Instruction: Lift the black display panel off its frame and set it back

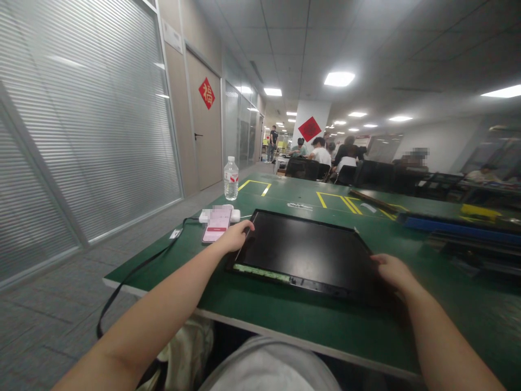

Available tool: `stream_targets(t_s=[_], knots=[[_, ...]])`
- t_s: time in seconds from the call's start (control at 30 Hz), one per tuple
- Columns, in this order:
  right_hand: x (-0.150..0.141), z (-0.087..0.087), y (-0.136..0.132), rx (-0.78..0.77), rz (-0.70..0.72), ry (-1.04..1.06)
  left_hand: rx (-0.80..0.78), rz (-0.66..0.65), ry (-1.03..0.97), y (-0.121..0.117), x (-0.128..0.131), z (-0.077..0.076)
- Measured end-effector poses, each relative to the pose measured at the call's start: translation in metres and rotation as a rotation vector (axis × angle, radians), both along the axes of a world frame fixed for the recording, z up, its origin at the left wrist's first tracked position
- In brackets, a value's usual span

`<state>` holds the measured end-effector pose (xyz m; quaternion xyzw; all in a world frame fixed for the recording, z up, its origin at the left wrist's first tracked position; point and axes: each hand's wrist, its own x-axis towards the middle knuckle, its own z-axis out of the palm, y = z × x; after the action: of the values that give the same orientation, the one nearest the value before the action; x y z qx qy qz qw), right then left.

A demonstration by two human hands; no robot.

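A flat black display panel lies in front of me, screen side up, at or just above the green table. Along its near edge runs a thin strip, green on the left part and dark on the right. My left hand grips the panel's left side, thumb over the rim. On the opposite side, my right hand holds the right edge with its thumb on top. The fingers under the panel are hidden on both sides.
Left of the panel are a phone, a white power strip with a black cable, and a water bottle. Yellow tape marks the tabletop. Dark and blue long parts lie at right. Several people sit beyond the table.
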<state>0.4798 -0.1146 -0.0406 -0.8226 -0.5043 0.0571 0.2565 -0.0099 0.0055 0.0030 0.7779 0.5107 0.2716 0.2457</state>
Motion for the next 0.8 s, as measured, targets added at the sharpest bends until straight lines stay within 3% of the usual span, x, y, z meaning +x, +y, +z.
stream_targets(t_s=[0.17,0.27,0.57,0.8], knots=[[-0.001,0.0,0.0,-0.028,-0.021,0.081,-0.263,-0.016,-0.5,-0.004,0.005,0.007],[-0.003,0.001,0.001,-0.041,-0.046,0.099,-0.329,0.005,-0.669,-0.007,0.008,0.009],[-0.007,0.002,0.0,-0.052,-0.065,0.15,-0.48,0.191,-0.979,-0.005,0.017,0.013],[-0.007,0.0,0.0,-0.045,-0.059,0.136,-0.589,0.193,-1.003,-0.003,0.015,0.01]])
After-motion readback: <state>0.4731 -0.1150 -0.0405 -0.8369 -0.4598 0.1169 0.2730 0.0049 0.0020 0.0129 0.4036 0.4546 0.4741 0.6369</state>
